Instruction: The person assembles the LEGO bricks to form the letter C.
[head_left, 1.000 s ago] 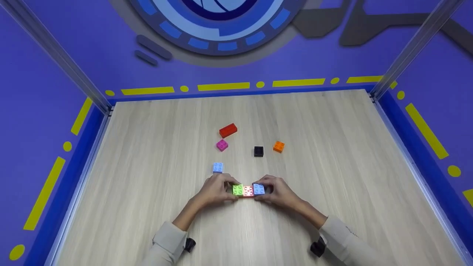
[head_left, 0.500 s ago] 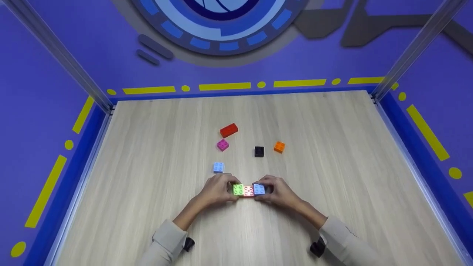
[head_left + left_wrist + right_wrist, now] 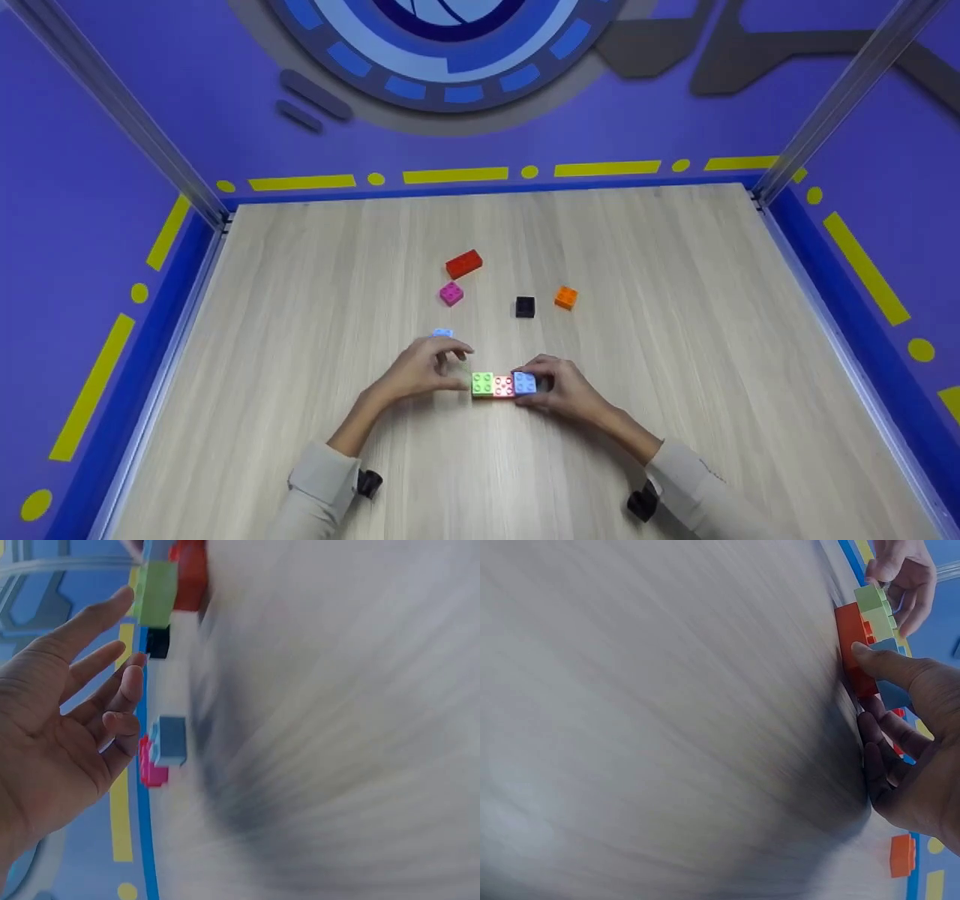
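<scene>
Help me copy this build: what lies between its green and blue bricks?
In the head view, the red base brick shows, studs uncovered, between the green brick and the blue brick.

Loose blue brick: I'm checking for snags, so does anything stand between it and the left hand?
Nothing visible does. The left wrist view shows no object between the left hand and the loose blue brick; the pink brick lies beyond it, not between.
</scene>
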A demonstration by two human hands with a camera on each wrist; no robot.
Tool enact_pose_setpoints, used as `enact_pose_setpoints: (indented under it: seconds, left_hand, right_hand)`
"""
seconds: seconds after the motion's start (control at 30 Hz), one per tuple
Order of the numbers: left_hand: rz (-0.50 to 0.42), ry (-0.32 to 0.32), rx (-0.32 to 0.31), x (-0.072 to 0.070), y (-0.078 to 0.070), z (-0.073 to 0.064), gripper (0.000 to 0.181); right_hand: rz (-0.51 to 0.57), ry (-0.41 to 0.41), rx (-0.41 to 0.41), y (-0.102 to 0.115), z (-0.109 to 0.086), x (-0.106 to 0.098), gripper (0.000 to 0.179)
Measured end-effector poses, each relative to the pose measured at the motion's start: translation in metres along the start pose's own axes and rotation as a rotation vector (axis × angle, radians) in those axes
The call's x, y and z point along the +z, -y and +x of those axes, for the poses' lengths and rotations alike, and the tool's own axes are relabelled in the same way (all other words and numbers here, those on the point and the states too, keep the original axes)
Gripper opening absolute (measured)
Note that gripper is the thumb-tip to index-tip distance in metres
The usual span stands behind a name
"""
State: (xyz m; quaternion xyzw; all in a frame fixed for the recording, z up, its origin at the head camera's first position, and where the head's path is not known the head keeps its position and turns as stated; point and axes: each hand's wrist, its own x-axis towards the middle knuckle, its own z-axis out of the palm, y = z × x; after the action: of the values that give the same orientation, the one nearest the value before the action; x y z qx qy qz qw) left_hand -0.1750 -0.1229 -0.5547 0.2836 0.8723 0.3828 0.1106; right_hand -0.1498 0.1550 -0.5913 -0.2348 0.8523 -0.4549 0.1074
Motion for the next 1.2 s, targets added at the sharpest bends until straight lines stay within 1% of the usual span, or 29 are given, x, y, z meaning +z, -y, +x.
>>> enact_pose_setpoints:
  seconds: [0.1,0.2,0.33,0.4,0.5,0.6,0.73,0.87,0.97,1.03,1.1,1.2]
  left_hand:
    - [-0.013,-0.064,0.005,-0.011,0.008,-0.001,0.049]
    - [-0.017,-0.133,-0.025,-0.016,0.017,-0.001,0.047]
    - [-0.039,-0.239,-0.051,-0.016,0.031,0.001,0.046]
    - [-0.061,-0.286,-0.053,-0.015,0.037,0.002,0.047]
    - [-0.083,-0.326,-0.068,-0.014,0.042,0.005,0.050]
    - [-0.085,-0.330,-0.076,-0.013,0.045,0.007,0.054]
    - [-0.099,-0.310,-0.082,-0.012,0.045,0.010,0.054]
    - [-0.103,-0.280,-0.128,-0.009,0.043,0.011,0.050]
    - [-0.082,-0.255,-0.183,-0.007,0.042,0.012,0.048]
    - [-0.068,-0.244,-0.205,-0.006,0.041,0.012,0.046]
    - [-0.056,-0.238,-0.221,-0.005,0.040,0.013,0.045]
    - [-0.044,-0.240,-0.227,-0.004,0.040,0.014,0.042]
  right_hand:
    - [0.016,-0.006,0.001,-0.001,0.000,0.001,0.039]
    - [0.027,-0.014,-0.001,-0.002,0.000,0.001,0.039]
    - [0.022,-0.005,0.001,-0.002,-0.001,-0.001,0.040]
    - [0.017,0.005,0.000,-0.001,-0.001,-0.001,0.040]
    - [0.014,0.007,-0.007,-0.001,-0.001,-0.001,0.040]
    - [0.021,-0.005,-0.015,-0.001,-0.001,0.000,0.041]
    - [0.033,-0.024,-0.017,-0.001,0.000,0.002,0.042]
    - [0.020,-0.038,-0.027,-0.001,-0.001,0.004,0.043]
    - [-0.013,-0.043,-0.043,-0.001,-0.001,0.004,0.041]
    - [-0.035,-0.037,-0.051,0.000,-0.001,0.003,0.041]
    - [-0.051,-0.025,-0.043,0.001,0.000,0.001,0.039]
    - [-0.081,-0.005,-0.028,0.003,0.003,-0.003,0.038]
